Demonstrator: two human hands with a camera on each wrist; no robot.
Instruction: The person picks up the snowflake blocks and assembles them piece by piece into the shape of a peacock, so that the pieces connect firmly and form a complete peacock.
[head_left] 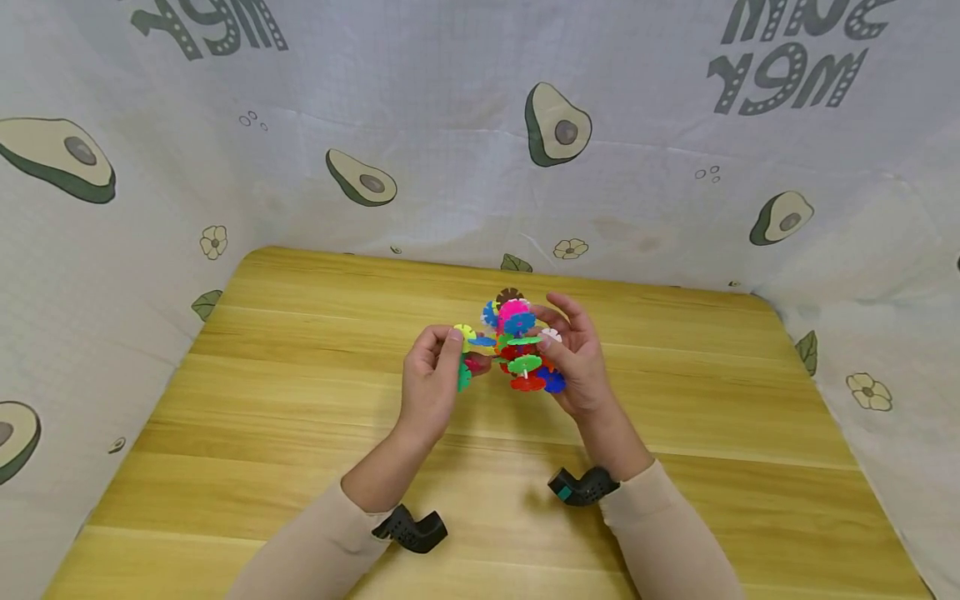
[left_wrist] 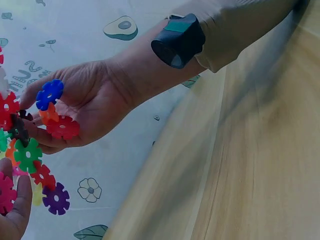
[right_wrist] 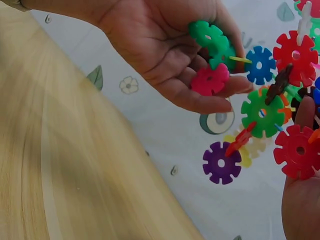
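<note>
A cluster of colourful notched plastic discs (head_left: 517,321), slotted together at many angles, is held up between the two hands. On its right side the right hand (head_left: 585,367) grips it, thumb in front and some fingers spread behind. In the left wrist view, blue, orange and red discs (left_wrist: 63,128) lie before that palm. The left hand (head_left: 431,379) pinches the yellow disc (head_left: 466,335) at the cluster's left side with thumb and forefinger. Green discs (right_wrist: 209,35) and a pink disc (right_wrist: 210,80) sit against its fingers in the right wrist view. A purple disc (right_wrist: 221,163) hangs at one end.
Below the hands is a wood-grain table (head_left: 480,500). A white curtain (head_left: 450,108) printed with avocados and flowers stands behind the table and along its sides. Black wrist devices (head_left: 412,529) are strapped at both sleeves.
</note>
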